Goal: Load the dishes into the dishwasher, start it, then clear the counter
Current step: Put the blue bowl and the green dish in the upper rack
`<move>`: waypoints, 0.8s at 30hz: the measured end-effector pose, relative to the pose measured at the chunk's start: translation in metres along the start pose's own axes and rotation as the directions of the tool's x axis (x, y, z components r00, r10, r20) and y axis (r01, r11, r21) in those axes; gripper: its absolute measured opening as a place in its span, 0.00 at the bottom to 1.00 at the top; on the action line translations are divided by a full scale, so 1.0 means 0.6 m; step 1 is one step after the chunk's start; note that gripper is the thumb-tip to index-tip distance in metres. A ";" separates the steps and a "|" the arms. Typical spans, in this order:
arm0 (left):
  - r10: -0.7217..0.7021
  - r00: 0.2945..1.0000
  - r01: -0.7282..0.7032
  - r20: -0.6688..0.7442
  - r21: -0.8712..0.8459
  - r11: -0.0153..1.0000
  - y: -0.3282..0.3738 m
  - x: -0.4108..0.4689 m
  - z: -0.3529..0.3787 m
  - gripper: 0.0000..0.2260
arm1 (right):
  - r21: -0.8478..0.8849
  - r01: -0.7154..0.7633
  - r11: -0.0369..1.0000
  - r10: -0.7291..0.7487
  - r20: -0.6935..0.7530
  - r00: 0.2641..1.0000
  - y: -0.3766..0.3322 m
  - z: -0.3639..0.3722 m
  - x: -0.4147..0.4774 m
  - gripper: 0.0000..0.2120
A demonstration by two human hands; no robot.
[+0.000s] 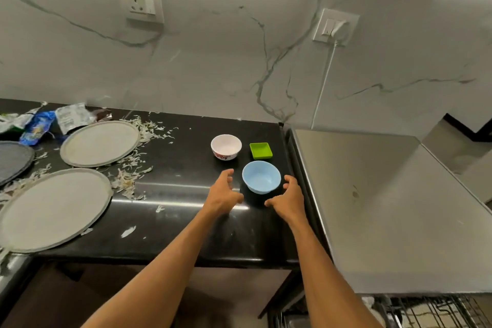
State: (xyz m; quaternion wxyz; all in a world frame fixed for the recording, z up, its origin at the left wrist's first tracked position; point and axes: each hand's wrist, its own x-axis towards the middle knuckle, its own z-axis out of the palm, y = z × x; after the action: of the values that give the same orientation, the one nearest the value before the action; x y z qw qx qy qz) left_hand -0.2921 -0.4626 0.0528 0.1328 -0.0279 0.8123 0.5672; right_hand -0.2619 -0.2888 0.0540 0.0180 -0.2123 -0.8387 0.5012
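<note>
Both open hands, left hand [223, 192] and right hand [288, 197], flank the unlabelled blue bowl [261, 177].

Desk [186, 221]: black polished stone, glossy, streaked reflections. Wall [213, 61]: pale veined marble look, smooth. Dishwasher top [372, 208]: brushed steel, satin. Rack [426, 311]: wire metal. Two large plates [53, 208]: dull grey metal, matt. Blue bowl [261, 177], green dish [261, 151]: smooth plastic. Wrappers [69, 116]: crinkled shiny foil

Print on the wrappers [69, 117] too blurred to read
</note>
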 end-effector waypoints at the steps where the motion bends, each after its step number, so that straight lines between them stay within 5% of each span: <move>1: -0.003 1.000 0.003 -0.003 0.011 1.000 0.001 0.017 0.002 0.39 | 0.002 -0.019 1.000 0.019 0.018 1.000 0.002 0.001 0.022 0.48; 8: -0.037 0.996 0.027 0.084 0.107 0.994 0.027 0.114 0.023 0.46 | -0.064 0.005 0.998 0.009 0.211 0.977 0.001 -0.004 0.142 0.59; 13: -0.014 0.994 -0.007 0.108 0.187 0.982 0.019 0.144 0.058 0.46 | -0.152 0.127 0.980 -0.067 0.347 0.935 0.016 -0.009 0.175 0.49; 19: 0.041 0.997 -0.049 0.067 0.123 0.991 0.017 0.155 0.069 0.52 | -0.085 0.143 0.986 -0.112 0.297 0.948 0.016 -0.006 0.176 0.47; 24: 0.146 0.987 -0.151 0.068 0.066 0.986 0.019 0.140 0.062 0.41 | -0.047 0.184 0.982 -0.168 0.233 0.958 0.006 -0.012 0.147 0.43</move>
State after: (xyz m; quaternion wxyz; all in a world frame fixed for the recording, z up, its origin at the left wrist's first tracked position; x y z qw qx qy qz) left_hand -0.3685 -0.4150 0.0303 0.1166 0.0554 0.8272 0.5468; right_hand -0.3390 -0.2485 0.0382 -0.0410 -0.0785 -0.8674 0.4896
